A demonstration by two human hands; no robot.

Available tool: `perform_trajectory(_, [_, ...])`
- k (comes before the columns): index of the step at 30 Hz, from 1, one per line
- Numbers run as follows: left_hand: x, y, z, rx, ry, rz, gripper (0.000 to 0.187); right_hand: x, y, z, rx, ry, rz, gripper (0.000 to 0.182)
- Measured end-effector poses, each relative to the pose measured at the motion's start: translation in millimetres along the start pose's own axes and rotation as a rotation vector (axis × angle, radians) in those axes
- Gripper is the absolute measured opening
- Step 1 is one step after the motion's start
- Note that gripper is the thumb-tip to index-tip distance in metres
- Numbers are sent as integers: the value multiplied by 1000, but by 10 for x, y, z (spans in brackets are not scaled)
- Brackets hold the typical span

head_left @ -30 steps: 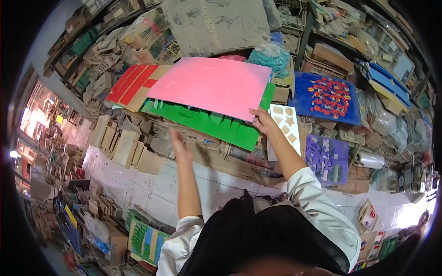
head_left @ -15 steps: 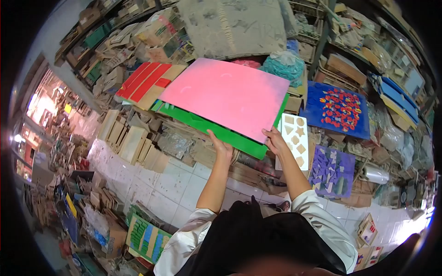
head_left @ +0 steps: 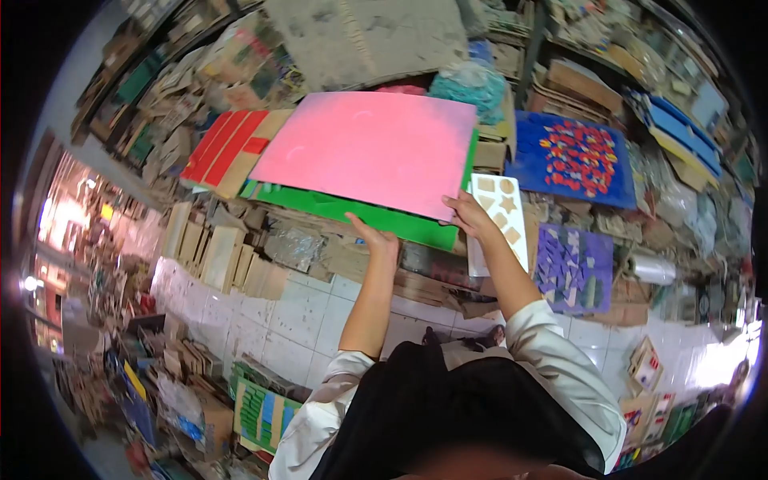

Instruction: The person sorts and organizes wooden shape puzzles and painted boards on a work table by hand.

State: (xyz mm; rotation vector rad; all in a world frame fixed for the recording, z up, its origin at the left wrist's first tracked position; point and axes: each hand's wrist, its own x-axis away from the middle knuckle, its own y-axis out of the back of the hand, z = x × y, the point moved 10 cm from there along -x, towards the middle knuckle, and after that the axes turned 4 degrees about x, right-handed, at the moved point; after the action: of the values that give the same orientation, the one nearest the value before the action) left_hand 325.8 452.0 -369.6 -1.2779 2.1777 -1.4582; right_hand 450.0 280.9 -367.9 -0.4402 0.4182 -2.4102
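A large pink board (head_left: 360, 152) lies on top of a green board (head_left: 384, 222), whose front strip and right edge stick out from beneath it. At the pink board's near right corner, my right hand (head_left: 470, 216) pinches the edge, with the thumb on top. My left hand (head_left: 376, 236) is by the green board's front edge, its palm turned up and its fingers apart. Whether the left fingertips touch the underside cannot be made out. Just right of my right hand lies a white board (head_left: 478, 240) with shaped pieces or cut-outs.
Red-striped wooden pieces (head_left: 226, 152) lie to the left. On the right are a blue board (head_left: 528, 172) with red bits and a purple board (head_left: 572, 272) with loose pieces. A large dusty package (head_left: 376, 40) stands behind. Below, tiled floor (head_left: 300, 320) borders stacked wood (head_left: 220, 252).
The whole view has shifted, so the boards appear higher and further left. My right hand keeps its hold on the pink corner, and my left hand stays by the green edge.
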Motion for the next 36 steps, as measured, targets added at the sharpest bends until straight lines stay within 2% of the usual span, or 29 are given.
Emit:
perform_trajectory(3, [-127,-20,73,28,17,133,65,22,3,52,96,-93,8,38])
perform_trajectory(6, [-128,-63,104,2,47,110,68,-27,-71,-47,58,-93,129,34])
perform_trajectory(10, [-94,-36,91,-11,55,-29,70,2,-54,16,116,-90,74,35])
perform_trajectory(13, [-69,-32,66,-11,43,62,70,84,-35,62,198,-110,11,32])
perform_trajectory(15, [-38,-11,53,-18,41,133,73,180,118,67,331,-165,-133,26])
perform_trajectory(16, [-49,89,90,-16,110,113,63,206,170,39,334,-161,-137,26])
perform_trajectory(17, [-67,213,139,-14,181,95,54,236,374,29,293,-86,-262,23])
perform_trajectory(19, [-193,663,34,-399,86,-30,44,359,740,-132,222,60,-456,18])
perform_trajectory(21, [-318,828,44,-387,51,77,45,559,703,-310,390,156,-379,10])
perform_trajectory(22, [-342,778,29,-374,7,168,50,655,554,-218,709,606,-338,17])
perform_trajectory(23, [-350,749,52,-379,16,179,50,582,522,-554,760,669,-233,36])
perform_trajectory(24, [-361,823,43,-386,9,97,55,730,377,-462,759,669,-242,36])
perform_trajectory(25, [-345,916,19,-393,-1,9,61,947,148,-208,819,590,-329,47])
perform_trajectory(26, [-292,839,-10,-397,-2,10,61,1050,56,-68,874,513,-414,58])
perform_trajectory(27, [-202,721,-101,-469,-45,-4,65,970,72,-106,945,584,-404,68])
perform_trajectory(31, [-184,617,-189,-549,-128,-35,71,872,110,-46,890,633,-399,63])
perform_trajectory(33, [-242,584,-165,-584,-132,-32,70,734,130,-85,812,446,-283,56])
perform_trajectory(34, [-268,590,-155,-625,-128,-27,70,728,116,-49,813,443,-262,56])
perform_trajectory(36, [-307,603,-152,-634,-147,-16,68,682,135,-131,752,275,-222,50])
